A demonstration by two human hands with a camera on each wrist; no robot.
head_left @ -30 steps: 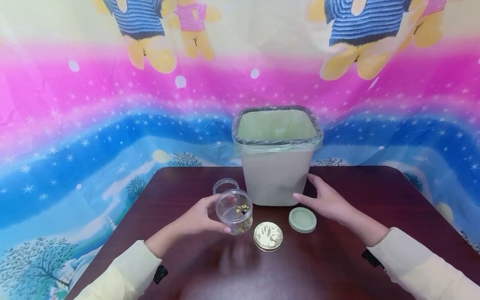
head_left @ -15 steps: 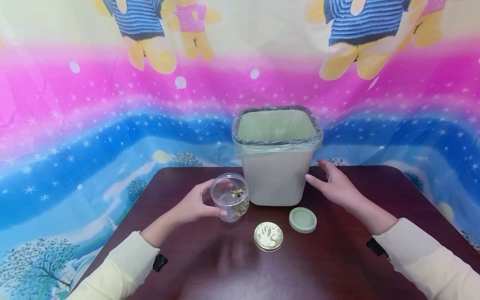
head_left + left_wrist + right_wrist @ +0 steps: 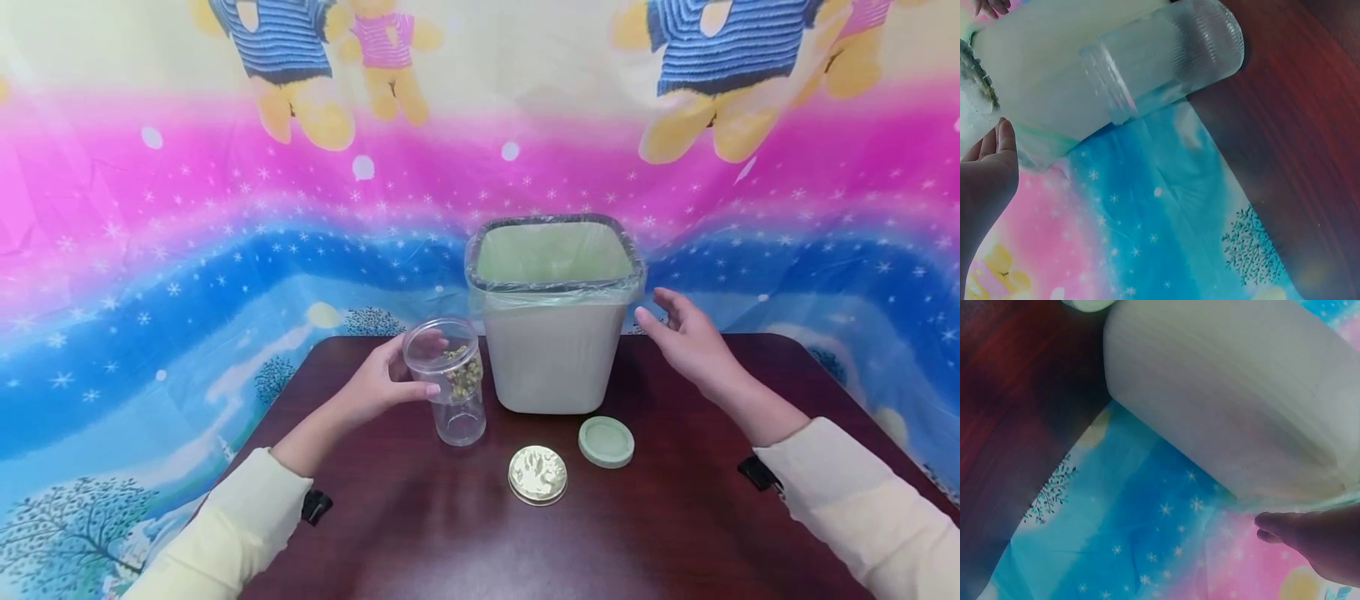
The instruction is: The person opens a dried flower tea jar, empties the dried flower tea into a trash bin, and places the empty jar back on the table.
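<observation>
My left hand (image 3: pixel 375 375) grips a clear plastic jar (image 3: pixel 431 367) without a lid, fingers and thumb around its side. Small yellowish dried buds (image 3: pixel 463 377) lie inside, toward its right. In the head view the jar overlaps an empty clear glass jar (image 3: pixel 460 423) standing on the table; the left wrist view shows this glass jar's (image 3: pixel 1172 56) whole length. My right hand (image 3: pixel 693 346) is raised beside the bin (image 3: pixel 555 358), its fingers loosely bent and holding nothing. The bin is light grey, with a green liner (image 3: pixel 555 250) folded over its rim.
On the dark wooden table (image 3: pixel 660 533), a gold metal lid (image 3: pixel 537 474) lies in front of the bin. A pale green lid (image 3: pixel 606 441) lies to its right. Behind the table hangs a printed cloth (image 3: pixel 225 208).
My left hand has lifted the plastic jar up and slightly left, so the glass jar shows below it. My right hand has moved up and right, away from the bin's side.
</observation>
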